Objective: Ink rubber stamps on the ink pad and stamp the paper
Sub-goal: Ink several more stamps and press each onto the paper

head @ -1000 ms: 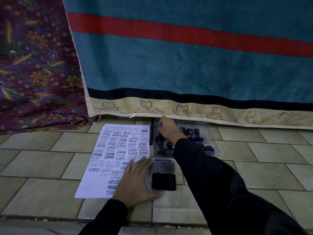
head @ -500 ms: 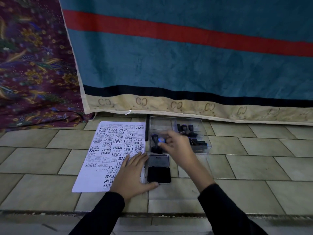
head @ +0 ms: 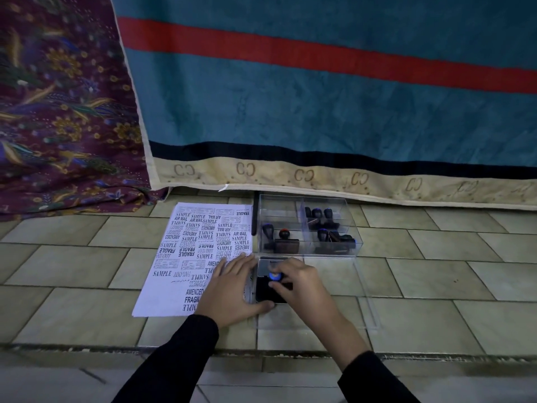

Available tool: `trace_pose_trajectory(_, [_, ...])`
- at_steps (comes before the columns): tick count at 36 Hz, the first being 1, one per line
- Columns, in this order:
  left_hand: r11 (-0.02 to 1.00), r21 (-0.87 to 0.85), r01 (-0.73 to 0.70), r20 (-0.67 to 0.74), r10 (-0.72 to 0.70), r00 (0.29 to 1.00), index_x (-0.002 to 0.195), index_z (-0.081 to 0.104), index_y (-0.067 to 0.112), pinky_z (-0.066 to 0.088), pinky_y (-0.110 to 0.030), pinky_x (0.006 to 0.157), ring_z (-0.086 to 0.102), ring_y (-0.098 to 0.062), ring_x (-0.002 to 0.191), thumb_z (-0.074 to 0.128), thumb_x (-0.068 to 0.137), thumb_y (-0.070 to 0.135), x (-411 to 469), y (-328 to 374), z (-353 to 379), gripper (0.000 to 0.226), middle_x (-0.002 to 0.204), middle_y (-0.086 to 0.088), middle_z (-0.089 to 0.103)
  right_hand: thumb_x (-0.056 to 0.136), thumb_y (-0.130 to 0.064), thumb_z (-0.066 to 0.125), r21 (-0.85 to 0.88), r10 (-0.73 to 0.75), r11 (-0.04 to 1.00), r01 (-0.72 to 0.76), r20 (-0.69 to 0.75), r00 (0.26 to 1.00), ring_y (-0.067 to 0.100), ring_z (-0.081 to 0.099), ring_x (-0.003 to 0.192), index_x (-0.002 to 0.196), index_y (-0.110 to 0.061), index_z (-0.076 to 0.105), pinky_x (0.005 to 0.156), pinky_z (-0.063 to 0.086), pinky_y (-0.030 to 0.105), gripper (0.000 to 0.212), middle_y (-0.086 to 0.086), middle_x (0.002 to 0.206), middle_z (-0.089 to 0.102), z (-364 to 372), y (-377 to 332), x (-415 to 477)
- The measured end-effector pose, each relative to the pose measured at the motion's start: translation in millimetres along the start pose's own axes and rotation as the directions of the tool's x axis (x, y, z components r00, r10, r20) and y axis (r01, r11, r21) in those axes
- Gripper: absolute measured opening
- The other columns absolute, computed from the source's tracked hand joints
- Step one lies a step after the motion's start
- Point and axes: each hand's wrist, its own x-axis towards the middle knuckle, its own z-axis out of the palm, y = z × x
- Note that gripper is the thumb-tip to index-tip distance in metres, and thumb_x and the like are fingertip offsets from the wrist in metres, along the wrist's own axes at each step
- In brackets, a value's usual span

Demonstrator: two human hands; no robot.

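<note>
The paper (head: 191, 254) is crowded with black stamp impressions, many upside down: SAMPLE, AIR MAIL, FRAGILE, AMENDED, EXPRESS and FAX OUT. At twelve o'clock, the blanket's cream border (head: 319, 177) repeats a mirrored "CC" monogram. The ink pad lid's (head: 266, 264) lettering is illegible.

Right hand (head: 302, 282) grips a blue-topped stamp (head: 274, 276) on the ink pad (head: 268, 292), left hand (head: 232, 289) flat on the paper (head: 186, 257), stamp box (head: 308, 225) just beyond.

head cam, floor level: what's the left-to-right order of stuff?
Floral cloth → stamped paper → left hand, flat on the paper's corner → ink pad → right hand pressing a blue-topped stamp onto it. The clear stamp box sits behind the pad, extending further right.
</note>
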Motion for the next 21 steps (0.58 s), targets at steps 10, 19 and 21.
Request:
trace_pose_trajectory(10, [1.000,0.009,-0.017,0.034,0.017,0.999,0.152,0.018,0.029,-0.007,-0.036,0.122,0.003,0.002,0.146,0.040,0.070,0.089,0,0,-1,0.105,0.159,0.016,0.017,0.077,-0.006,0.072,0.005,0.065,0.998,-0.064,-0.015,0.998,0.025,0.064,0.084,0.091,-0.003,0.068,0.079,0.054,0.038,0.016,0.012,0.097,0.066,1,-3,5])
trace_pose_trajectory(19, [0.869,-0.472,0.149,0.121,-0.104,0.987,0.138,0.040,0.044,0.001,-0.035,0.120,0.010,-0.002,0.145,0.037,0.082,0.043,1,0,-18,0.056,0.151,0.021,0.028,0.073,-0.006,0.076,0.066,0.128,0.990,-0.127,-0.025,0.991,0.023,0.066,0.077,0.086,-0.006,0.068,0.075,0.057,0.038,0.016,0.010,0.092,0.067,2,0,8])
trace_pose_trajectory(21, [0.715,-0.637,0.289,0.202,-0.207,0.957,0.126,0.048,0.050,0.016,-0.046,0.117,0.016,-0.010,0.141,0.037,0.081,0.044,4,1,-26,0.047,0.147,0.013,0.037,0.071,-0.004,0.076,0.069,0.126,0.990,-0.125,-0.011,0.992,0.022,0.067,0.077,0.085,-0.006,0.068,0.074,0.058,0.037,0.016,0.010,0.092,0.066,4,1,4])
